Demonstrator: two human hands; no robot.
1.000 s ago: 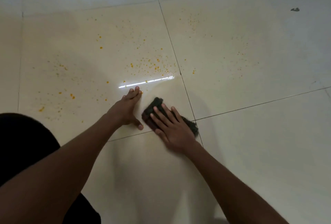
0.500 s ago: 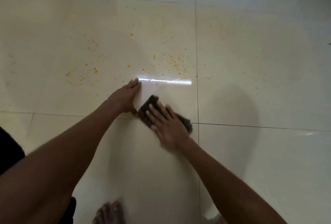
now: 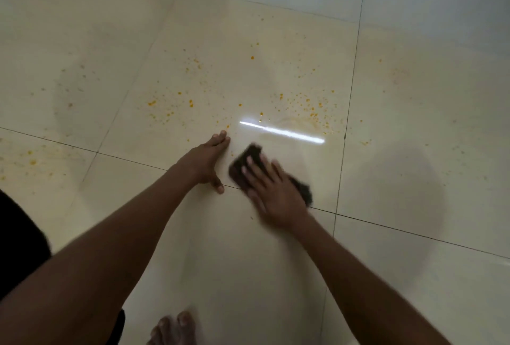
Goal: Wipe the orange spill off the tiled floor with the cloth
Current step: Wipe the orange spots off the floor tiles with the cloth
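Cream tiled floor [image 3: 414, 151], glossy under a light streak. Right hand [image 3: 271, 192] flat, fingers straight, pressing on dark cloth [image 3: 245, 158] at a grout line. Left hand [image 3: 205, 158] flat beside it, fingers together. Orange spill [image 3: 300, 105] speckled just beyond.

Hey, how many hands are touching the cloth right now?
1. The right hand lies flat on the dark cloth, fingers straight, pressing it to the tiled floor. The left hand rests on the floor beside it, apart from the cloth.

two hands [image 3: 205, 158], one cloth [image 3: 245, 159], one foot [image 3: 172, 329]
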